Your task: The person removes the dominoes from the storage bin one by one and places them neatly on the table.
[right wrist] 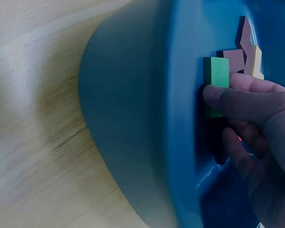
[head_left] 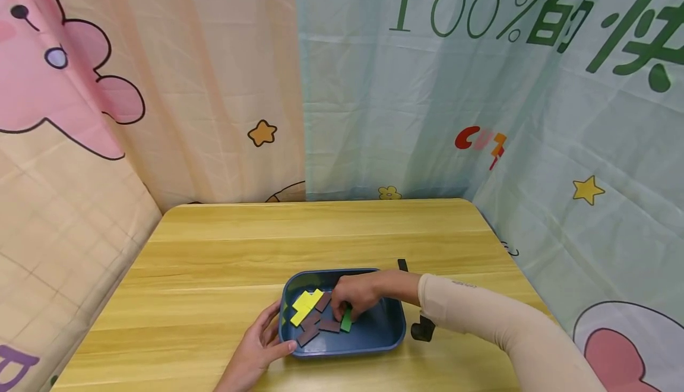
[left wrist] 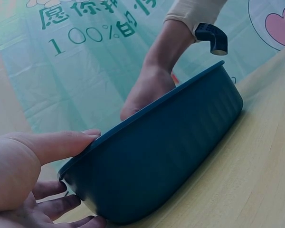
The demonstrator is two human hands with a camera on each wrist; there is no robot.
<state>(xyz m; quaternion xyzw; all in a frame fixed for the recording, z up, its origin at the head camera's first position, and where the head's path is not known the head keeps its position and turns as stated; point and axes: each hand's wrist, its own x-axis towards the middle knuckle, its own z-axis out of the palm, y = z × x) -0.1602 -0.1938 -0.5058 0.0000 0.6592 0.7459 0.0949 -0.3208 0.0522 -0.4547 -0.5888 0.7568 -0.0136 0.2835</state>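
A dark blue tray [head_left: 392,329] stands on the wooden table near its front edge. In it lie a yellow piece [head_left: 306,306], several brown pieces [head_left: 320,323] and a green piece [head_left: 347,321]. My right hand [head_left: 342,315] reaches into the tray from the right and pinches the green piece [right wrist: 216,71], with the thumb [right wrist: 237,102] over it. My left hand [head_left: 278,329] grips the tray's front left corner. Its thumb [left wrist: 57,145] lies on the rim and its fingers [left wrist: 61,202] lie low against the outer wall [left wrist: 171,156].
The wooden table [head_left: 224,249] stretches back to printed curtains that close it in on three sides. A black wrist mount [head_left: 422,328] sits under my right forearm beside the tray. The table's front edge is close to my left hand.
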